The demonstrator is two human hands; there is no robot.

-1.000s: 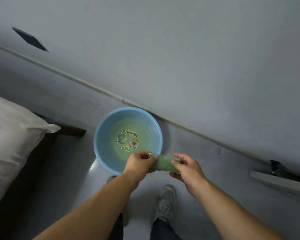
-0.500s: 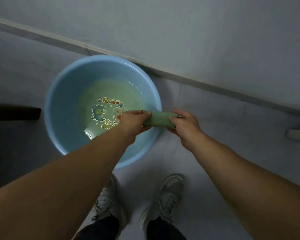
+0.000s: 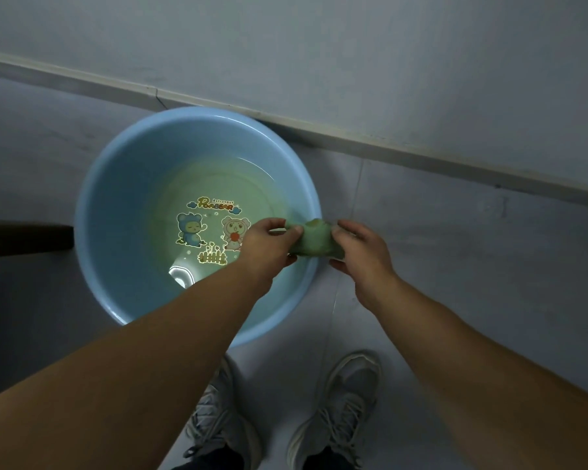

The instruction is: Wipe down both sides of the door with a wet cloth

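A bunched green cloth [image 3: 314, 240] is held between both hands above the right rim of a light blue basin [image 3: 116, 171]. My left hand [image 3: 265, 247] grips its left end and my right hand [image 3: 360, 252] grips its right end. The basin stands on the floor against the wall and holds shallow greenish water over a cartoon bear print. No door is in view.
A white wall [image 3: 353, 56] with a pale baseboard [image 3: 370, 135] runs behind the basin. A dark furniture edge [image 3: 24, 237] juts in at the left. My two grey sneakers [image 3: 340, 408] stand on the grey tiled floor just below the basin.
The view has dropped and closed in on the basin. Both hands keep hold of the cloth, which looks more bunched and shorter between them than a second ago.
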